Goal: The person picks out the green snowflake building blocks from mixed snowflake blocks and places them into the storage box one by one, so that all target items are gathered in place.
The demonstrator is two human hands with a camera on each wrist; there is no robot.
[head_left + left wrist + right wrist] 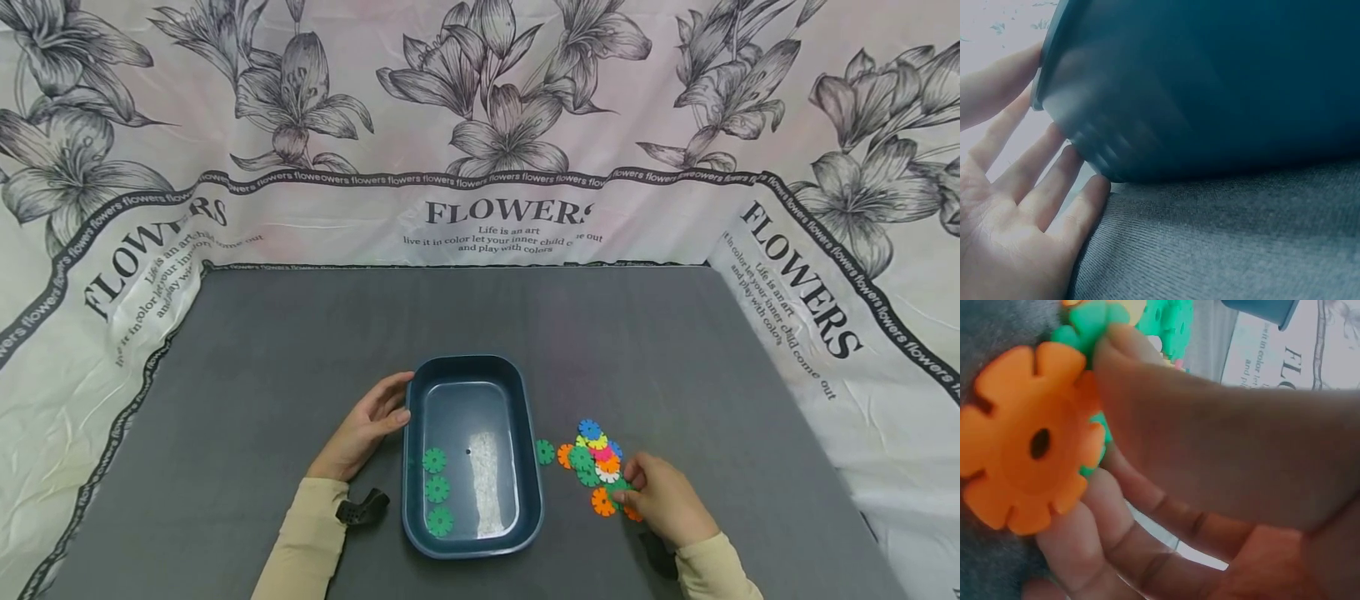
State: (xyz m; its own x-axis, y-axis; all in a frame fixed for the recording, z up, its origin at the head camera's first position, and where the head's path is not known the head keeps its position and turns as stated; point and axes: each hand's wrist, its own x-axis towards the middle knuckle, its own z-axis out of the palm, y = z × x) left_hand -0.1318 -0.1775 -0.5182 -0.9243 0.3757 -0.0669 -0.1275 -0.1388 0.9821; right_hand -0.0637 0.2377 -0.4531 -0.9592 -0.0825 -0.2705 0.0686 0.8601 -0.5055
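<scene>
Soft, even light fills the head view, where a pale streak of glare lies on the tray (pixel 450 417) at lower centre, while the left wrist view burns out white at upper left and turns dim and bluish at upper right, and green pieces (pixel 1169 325) blur at the right wrist view's top.

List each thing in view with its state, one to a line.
Blue tray: upright, uncovered, partly filled
Three green discs: in the tray, in a column along its left side
Lone green disc: outside, right of the tray
Mixed disc pile: heaped, overlapping
Left hand: fingers touching the tray's side
Right hand: fingers bent at the pile; grip unclear
</scene>
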